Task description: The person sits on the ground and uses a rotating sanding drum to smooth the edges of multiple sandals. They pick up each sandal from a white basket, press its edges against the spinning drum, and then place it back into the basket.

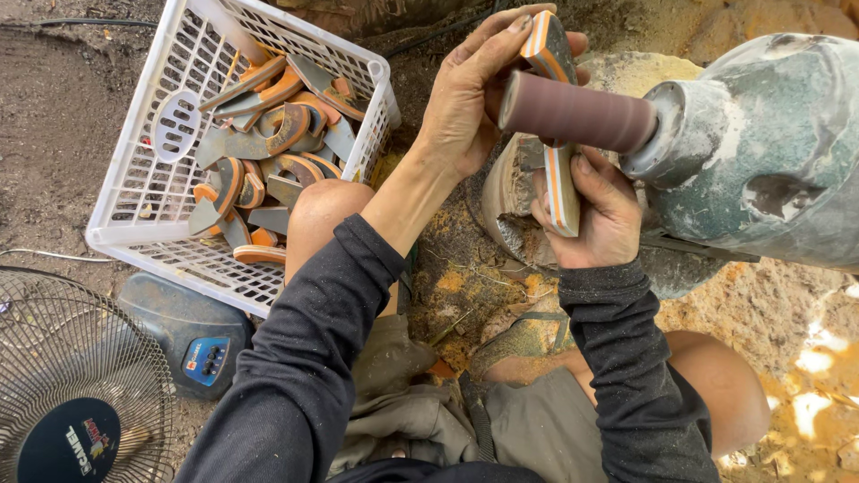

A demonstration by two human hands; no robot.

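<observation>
Handle blank (557, 107), grey with orange stripes, is pinched at its top by my left hand (465, 107) and its bottom by my right hand (595, 210), pressed behind the sanding drum (577, 112). Many blanks fill the basket (134, 206), seemingly unsanded.

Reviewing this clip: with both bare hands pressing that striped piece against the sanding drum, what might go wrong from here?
1. The left hand and right hand grip the grey-and-orange piece right beside the sanding drum; a slip might drag bare fingers onto the abrasive.
2. The piece is held only by hand, so the drum may snatch or fling it.
3. The dust coating the motor housing suggests airborne dust, possibly stirred by the fan.
</observation>
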